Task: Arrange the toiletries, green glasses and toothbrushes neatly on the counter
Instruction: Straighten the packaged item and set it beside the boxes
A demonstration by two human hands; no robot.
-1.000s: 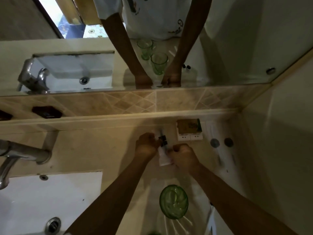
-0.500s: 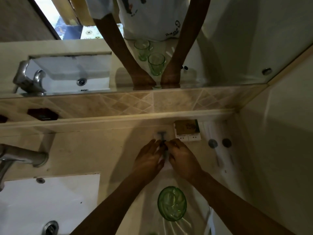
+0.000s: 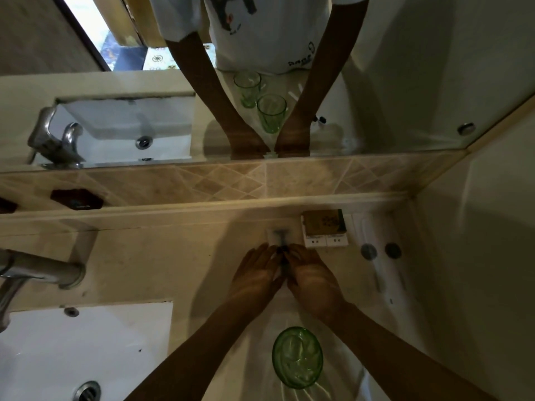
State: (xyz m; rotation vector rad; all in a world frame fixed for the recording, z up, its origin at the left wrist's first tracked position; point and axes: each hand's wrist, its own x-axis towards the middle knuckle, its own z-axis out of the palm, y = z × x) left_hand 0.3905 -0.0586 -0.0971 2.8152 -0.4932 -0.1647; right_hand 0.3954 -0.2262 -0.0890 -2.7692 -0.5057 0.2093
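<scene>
A white razor packet [image 3: 277, 235] with a dark razor inside lies flat on the beige counter [image 3: 162, 264] near the back wall. My left hand [image 3: 254, 274] rests on its left edge with fingers stretched flat. My right hand [image 3: 311, 277] has its fingertips curled on the packet's lower end. A green glass [image 3: 297, 357] stands upright on a white cloth between my forearms. To the right of the packet sit a brown-topped box [image 3: 323, 227], white wrapped sachets [image 3: 360, 227] and two small dark-capped bottles [image 3: 368, 251]. The mirror reflects a second green glass [image 3: 246, 88].
A white sink [image 3: 86, 342] with a metal drain fills the lower left, and a chrome faucet [image 3: 37, 273] juts over it. A tiled backsplash and a large mirror [image 3: 405, 82] rise behind the counter. A wall closes off the right side.
The packet, lifted in both hands a second ago, now lies flat further back against the wall. Both hands moved forward with it and flattened on it.
</scene>
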